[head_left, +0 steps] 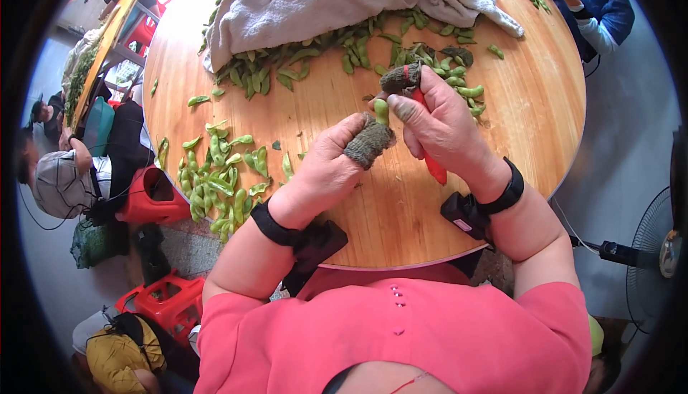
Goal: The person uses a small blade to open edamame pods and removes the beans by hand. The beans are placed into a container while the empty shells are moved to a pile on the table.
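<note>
My left hand (326,157) pinches a green edamame pod (382,112) upright, with a dark knit cover on its finger. Close beside the pod is my right hand (448,122), its index finger wrapped in a similar dark cover with a red band. It is closed round a red-handled tool (435,170); the handle shows below the palm, and the working end is hidden by the fingers. To the left of my left hand lies a loose pile of edamame pods (218,179), near the table's edge.
A grey-white cloth (308,7) covers part of a bigger heap of pods (265,71) on the round wooden table (502,200). A person in blue (602,7) sits at the far right. Red stools (152,197) stand at the left, a fan (652,258) at the right.
</note>
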Available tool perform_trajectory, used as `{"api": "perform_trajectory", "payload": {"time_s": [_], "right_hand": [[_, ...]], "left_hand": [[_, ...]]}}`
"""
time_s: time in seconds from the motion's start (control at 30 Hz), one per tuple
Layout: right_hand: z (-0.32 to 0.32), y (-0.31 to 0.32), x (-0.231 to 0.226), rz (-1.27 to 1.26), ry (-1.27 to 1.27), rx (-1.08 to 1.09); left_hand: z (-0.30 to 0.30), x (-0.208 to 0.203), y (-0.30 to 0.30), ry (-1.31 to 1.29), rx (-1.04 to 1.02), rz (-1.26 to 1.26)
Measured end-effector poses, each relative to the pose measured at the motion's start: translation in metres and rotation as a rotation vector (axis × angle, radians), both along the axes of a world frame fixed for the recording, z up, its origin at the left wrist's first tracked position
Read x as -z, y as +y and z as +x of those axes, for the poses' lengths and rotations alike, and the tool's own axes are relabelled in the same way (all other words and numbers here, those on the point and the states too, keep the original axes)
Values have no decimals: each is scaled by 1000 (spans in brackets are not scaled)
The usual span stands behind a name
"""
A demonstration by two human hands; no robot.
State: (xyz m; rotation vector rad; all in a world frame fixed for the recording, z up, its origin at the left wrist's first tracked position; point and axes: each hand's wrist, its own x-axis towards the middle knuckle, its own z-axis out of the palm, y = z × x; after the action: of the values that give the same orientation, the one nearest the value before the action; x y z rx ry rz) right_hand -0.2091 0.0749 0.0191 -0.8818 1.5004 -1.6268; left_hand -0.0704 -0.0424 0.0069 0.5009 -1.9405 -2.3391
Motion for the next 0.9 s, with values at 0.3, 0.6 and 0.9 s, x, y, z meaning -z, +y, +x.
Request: {"api": "perform_trajectory", "payload": {"time_s": [0.3, 0.6, 0.9], "right_hand": [[-16, 10, -11, 202, -168, -354], [-10, 11, -10, 276, 18, -390], [1, 14, -13, 36, -677, -393]], "left_hand": [[3, 8, -6, 107, 91, -231], [6, 18, -8, 209, 73, -889], [15, 2, -1, 218, 148, 184]]}}
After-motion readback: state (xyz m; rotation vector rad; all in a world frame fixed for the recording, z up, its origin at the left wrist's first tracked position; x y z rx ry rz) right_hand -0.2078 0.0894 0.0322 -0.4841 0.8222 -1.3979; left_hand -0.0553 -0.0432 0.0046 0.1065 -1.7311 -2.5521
